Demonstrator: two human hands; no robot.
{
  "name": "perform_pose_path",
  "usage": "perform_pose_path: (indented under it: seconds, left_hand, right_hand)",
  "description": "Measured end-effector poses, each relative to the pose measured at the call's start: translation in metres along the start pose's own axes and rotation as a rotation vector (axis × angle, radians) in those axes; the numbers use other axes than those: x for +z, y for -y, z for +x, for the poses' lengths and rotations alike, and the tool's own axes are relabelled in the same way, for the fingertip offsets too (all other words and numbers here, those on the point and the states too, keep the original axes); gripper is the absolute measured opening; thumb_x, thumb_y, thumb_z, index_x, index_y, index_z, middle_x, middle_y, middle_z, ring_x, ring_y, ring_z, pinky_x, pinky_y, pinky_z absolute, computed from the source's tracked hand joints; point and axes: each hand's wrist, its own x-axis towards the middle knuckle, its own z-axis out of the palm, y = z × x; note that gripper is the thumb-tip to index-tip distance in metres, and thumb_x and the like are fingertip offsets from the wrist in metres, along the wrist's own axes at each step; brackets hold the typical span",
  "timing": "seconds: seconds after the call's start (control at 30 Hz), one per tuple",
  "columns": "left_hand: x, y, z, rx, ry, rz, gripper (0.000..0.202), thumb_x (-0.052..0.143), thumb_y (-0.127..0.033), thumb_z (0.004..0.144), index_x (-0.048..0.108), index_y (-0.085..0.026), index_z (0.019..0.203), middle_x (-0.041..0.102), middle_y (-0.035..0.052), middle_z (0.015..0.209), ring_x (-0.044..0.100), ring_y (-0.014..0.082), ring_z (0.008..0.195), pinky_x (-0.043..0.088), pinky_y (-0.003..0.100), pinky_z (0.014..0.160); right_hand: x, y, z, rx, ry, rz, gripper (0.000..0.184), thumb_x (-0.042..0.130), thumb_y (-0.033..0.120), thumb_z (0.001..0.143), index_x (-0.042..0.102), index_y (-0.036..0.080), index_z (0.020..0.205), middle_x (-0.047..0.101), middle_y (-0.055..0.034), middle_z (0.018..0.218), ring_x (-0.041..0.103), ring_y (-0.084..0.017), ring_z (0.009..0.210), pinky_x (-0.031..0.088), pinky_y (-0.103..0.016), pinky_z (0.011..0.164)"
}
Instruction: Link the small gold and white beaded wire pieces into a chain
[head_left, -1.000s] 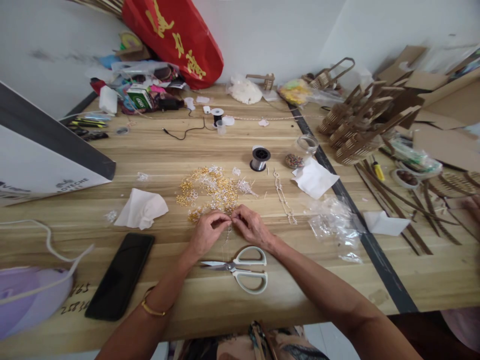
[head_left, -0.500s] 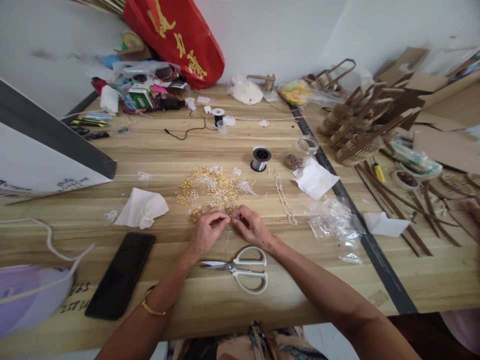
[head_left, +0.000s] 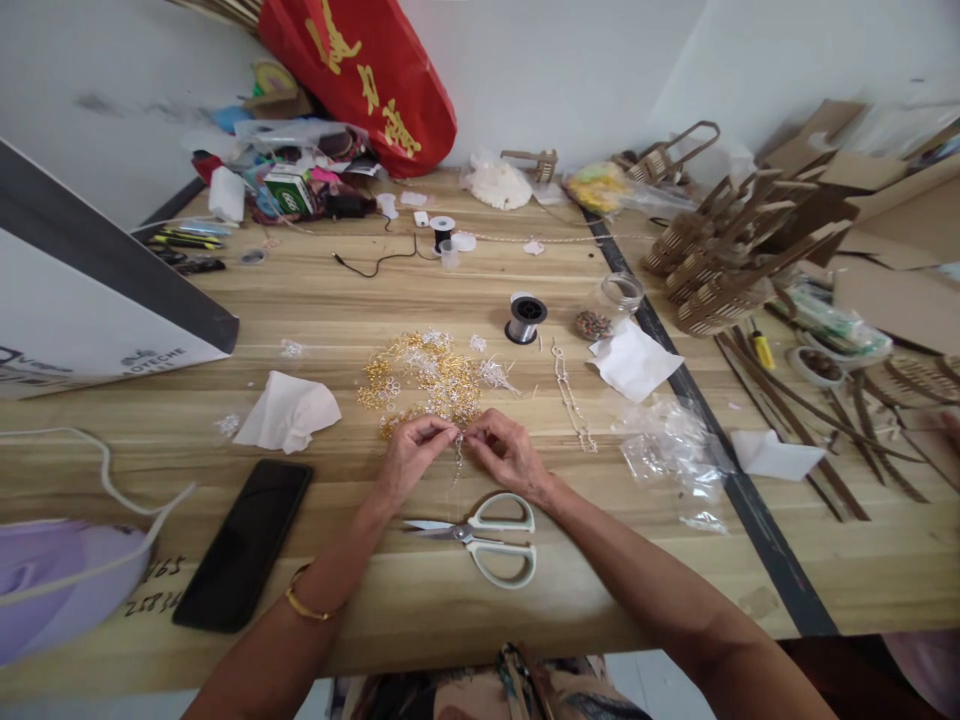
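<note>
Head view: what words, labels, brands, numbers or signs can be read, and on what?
"165", handwritten on the table; first digit uncertain
"258", below it; following digits unclear
"ECHE", ending a blurred word on the white box; its other print unclear
Gold characters on the red bag: not legible
Print on the green-and-white box: too small

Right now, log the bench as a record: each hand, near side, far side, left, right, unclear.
left hand: finger and thumb pinched at the top of a thin chain
right hand: pinched at the same spot, fingertips close to the left's
near side: scissors between the forearms, blades pointing left
far side: pile of gold and silver-coloured parts, wire spool
left: black phone, crumpled white sheet
right: second chain, clear plastic bags
unclear: detail at the fingertips, too small
</note>
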Motion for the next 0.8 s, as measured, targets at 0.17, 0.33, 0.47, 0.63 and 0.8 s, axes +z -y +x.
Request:
perform_pose_path:
  seconds: [0.17, 0.33, 0.47, 0.63, 0.8]
  left_hand:
    - [-0.0010, 0.0021, 0.0006, 0.014, -0.026, 0.018, 0.016, 0.065, -0.030, 0.072, 0.065, -0.014, 0.068, 0.065, 0.0010, 0.065, 0.058, 0.0129, 0.062, 0.047, 0.023, 0.059]
    - [-0.0024, 0.0073, 0.0017, 0.037, -0.033, 0.049, 0.017, 0.063, -0.031, 0.074, 0.065, -0.015, 0.070, 0.065, 0.0013, 0.067, 0.058, 0.0134, 0.063, 0.046, 0.023, 0.061]
    - [-0.0027, 0.0082, 0.0022, 0.049, -0.031, 0.058, 0.017, 0.062, -0.031, 0.075, 0.065, -0.015, 0.069, 0.064, 0.0004, 0.066, 0.057, 0.0130, 0.063, 0.045, 0.022, 0.061]
    - [-0.0026, 0.0072, 0.0021, 0.046, -0.015, 0.049, 0.017, 0.061, -0.030, 0.077, 0.064, -0.014, 0.070, 0.064, 0.0010, 0.068, 0.057, 0.0134, 0.066, 0.045, 0.023, 0.063]
    - [-0.0014, 0.0082, 0.0020, 0.048, -0.005, 0.008, 0.016, 0.058, -0.029, 0.078, 0.061, -0.015, 0.071, 0.066, 0.0020, 0.075, 0.061, 0.0145, 0.073, 0.047, 0.024, 0.070]
  right_hand:
    - [-0.0006, 0.0009, 0.0011, -0.022, -0.006, -0.010, 0.010, 0.051, 0.024, 0.088, 0.060, 0.018, 0.090, 0.057, -0.0045, 0.080, 0.053, -0.015, 0.071, 0.043, -0.026, 0.057]
    - [0.0000, -0.0006, 0.0016, -0.026, -0.022, -0.020, 0.011, 0.051, 0.025, 0.088, 0.060, 0.018, 0.088, 0.057, -0.0041, 0.078, 0.051, -0.014, 0.066, 0.041, -0.025, 0.055]
    - [-0.0003, 0.0001, 0.0018, -0.024, -0.026, -0.034, 0.012, 0.052, 0.025, 0.088, 0.062, 0.018, 0.088, 0.055, -0.0028, 0.074, 0.050, -0.013, 0.064, 0.041, -0.026, 0.056]
    - [-0.0004, 0.0010, 0.0021, -0.027, -0.030, -0.028, 0.012, 0.052, 0.023, 0.087, 0.063, 0.018, 0.090, 0.053, -0.0014, 0.071, 0.048, -0.012, 0.062, 0.041, -0.025, 0.056]
    - [-0.0002, 0.0021, 0.0026, -0.035, -0.018, -0.026, 0.012, 0.050, 0.020, 0.088, 0.062, 0.018, 0.089, 0.054, -0.0011, 0.071, 0.047, -0.011, 0.059, 0.039, -0.024, 0.055]
